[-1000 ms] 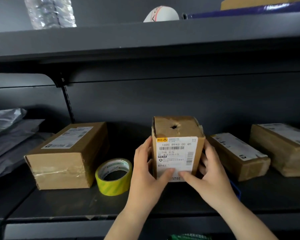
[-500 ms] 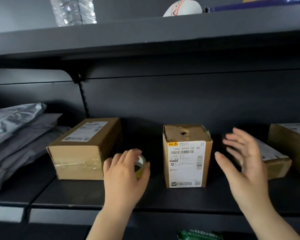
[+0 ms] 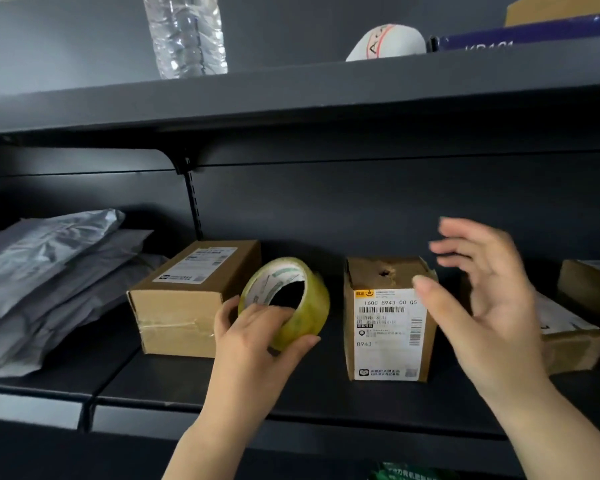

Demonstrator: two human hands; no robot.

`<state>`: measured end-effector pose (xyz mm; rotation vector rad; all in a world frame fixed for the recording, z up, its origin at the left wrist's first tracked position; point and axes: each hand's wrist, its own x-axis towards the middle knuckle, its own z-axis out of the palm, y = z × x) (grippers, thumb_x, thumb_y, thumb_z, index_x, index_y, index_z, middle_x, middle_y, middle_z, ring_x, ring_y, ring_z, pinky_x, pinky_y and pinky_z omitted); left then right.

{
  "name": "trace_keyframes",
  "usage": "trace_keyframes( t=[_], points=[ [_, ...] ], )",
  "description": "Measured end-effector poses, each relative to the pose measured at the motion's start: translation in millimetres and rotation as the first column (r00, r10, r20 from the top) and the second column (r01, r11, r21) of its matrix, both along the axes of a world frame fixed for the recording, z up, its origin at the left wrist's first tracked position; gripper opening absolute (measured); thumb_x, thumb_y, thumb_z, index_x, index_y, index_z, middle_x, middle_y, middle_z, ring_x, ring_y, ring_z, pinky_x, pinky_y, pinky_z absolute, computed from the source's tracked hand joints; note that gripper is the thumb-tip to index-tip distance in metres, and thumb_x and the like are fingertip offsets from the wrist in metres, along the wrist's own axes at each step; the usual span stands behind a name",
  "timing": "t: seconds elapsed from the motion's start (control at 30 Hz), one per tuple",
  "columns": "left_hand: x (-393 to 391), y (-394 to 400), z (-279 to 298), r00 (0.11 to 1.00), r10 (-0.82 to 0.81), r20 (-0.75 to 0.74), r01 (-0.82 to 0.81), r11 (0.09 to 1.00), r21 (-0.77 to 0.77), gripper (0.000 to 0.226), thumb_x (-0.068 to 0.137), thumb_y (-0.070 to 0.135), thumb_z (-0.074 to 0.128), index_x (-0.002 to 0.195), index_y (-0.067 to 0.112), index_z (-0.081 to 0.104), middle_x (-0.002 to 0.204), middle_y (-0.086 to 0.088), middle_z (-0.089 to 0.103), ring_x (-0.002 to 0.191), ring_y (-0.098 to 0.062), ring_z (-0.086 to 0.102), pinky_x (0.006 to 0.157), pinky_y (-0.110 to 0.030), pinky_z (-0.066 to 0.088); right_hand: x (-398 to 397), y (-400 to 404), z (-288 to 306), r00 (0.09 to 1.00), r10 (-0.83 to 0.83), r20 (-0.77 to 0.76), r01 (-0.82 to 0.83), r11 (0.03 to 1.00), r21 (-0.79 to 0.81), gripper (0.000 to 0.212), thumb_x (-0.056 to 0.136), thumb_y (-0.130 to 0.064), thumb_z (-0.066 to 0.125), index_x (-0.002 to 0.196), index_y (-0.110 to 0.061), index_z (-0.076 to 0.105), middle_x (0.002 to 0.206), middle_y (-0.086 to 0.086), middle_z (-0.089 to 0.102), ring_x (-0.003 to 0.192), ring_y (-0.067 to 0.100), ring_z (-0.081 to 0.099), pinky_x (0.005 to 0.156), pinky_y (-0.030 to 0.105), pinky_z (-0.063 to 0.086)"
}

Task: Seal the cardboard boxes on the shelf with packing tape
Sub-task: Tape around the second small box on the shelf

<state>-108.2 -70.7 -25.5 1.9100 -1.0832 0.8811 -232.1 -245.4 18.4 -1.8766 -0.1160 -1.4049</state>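
I have the roll of tape point(image 3: 288, 303) in my left hand point(image 3: 257, 344). My fingers and thumb are curled around its lower side, and it is tipped up off the shelf point(image 3: 222, 400), between the two nearest boxes. My right hand point(image 3: 482, 306) is wide open, fingers spread, holding nothing. It hangs in the air just to the right of the small upright box point(image 3: 388, 320), the one with the white label on its front and a ragged hole in its top. I think this box is the one to seal next. The flat box point(image 3: 191, 299) on the left looks like it has tape on its front end already. To do this step well, I should first find the loose end of the tape with my right fingers and peel it up. I cannot see that end from here. Then I should keep the small box steady so it does not tip, and press the tape down flat across the top.
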Motion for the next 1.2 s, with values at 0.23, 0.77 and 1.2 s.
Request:
trace_keyframes(
  t=[0.23,0.77,1.2],
  points=[
    [-10,6,36,0.95,-0.092,0.298,0.049,0.988,0.149,0.019,0.075,0.038,0.062,0.081,0.02,0.065,0.075,0.012,0.063,0.083,-0.007,0.054,0.099,-0.05,0.029,16,14,34,0.869,0.261,-0.421,-0.325,0.941,-0.088,0.052,0.074,-0.046,0.058,0.125,-0.035,0.051,0.126,-0.019,0.053,0.122,-0.002,0.045,0.103,0.023,0.037],
    [-14,7,63,0.965,-0.121,0.233,0.07,0.973,0.218,0.028,0.076,0.042,0.059,0.079,0.015,0.069,0.072,0.011,0.064,0.075,-0.007,0.059,0.105,-0.043,0.026,12,15,33,0.981,0.119,-0.153,-0.13,0.99,-0.06,0.011,0.07,-0.016,0.074,0.075,-0.025,0.072,0.082,-0.015,0.071,0.082,0.0,0.067,0.073,0.014,0.051],
    [28,-9,125,0.809,-0.383,-0.446,0.454,0.889,0.059,0.048,0.05,0.06,0.071,0.063,0.013,0.067,0.052,0.003,0.061,0.05,-0.006,0.055,0.048,-0.019,0.042,34,-21,69,0.852,0.389,-0.35,-0.211,0.868,0.451,0.014,0.076,-0.002,0.069,0.064,-0.01,0.069,0.056,0.004,0.067,0.054,0.013,0.066,0.054,0.02,0.054]
  ],
)
